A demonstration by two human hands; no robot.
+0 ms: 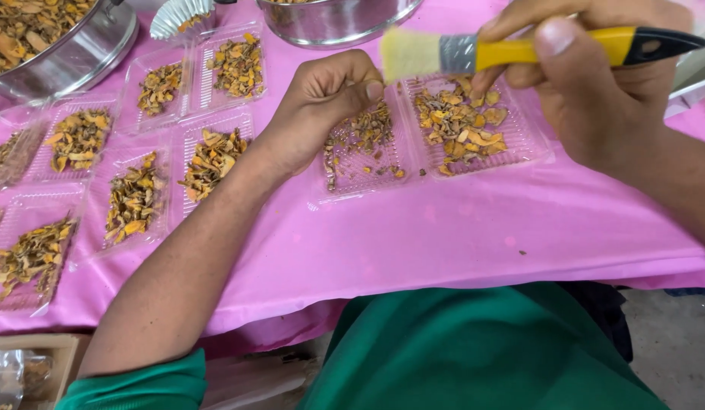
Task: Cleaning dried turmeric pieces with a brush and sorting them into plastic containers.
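My right hand (595, 83) holds a paintbrush (519, 52) with a yellow and black handle and pale bristles, level above a clear plastic clamshell tray (383, 178). The tray lies open on the pink tablecloth (443, 235). Its right half holds a heap of dried yellow-orange slices (458, 121); its left half holds a thinner scatter of them. My left hand (322, 99) is closed in a loose fist over the left half, fingertips close to the bristles. Whether it pinches any pieces I cannot tell.
Several more clear trays of the dried slices (212, 156) lie in rows at the left. A large metal pot (71, 45) full of slices stands at the back left, a metal bowl (329, 19) at the back centre. A wooden box (33, 364) sits below the table edge.
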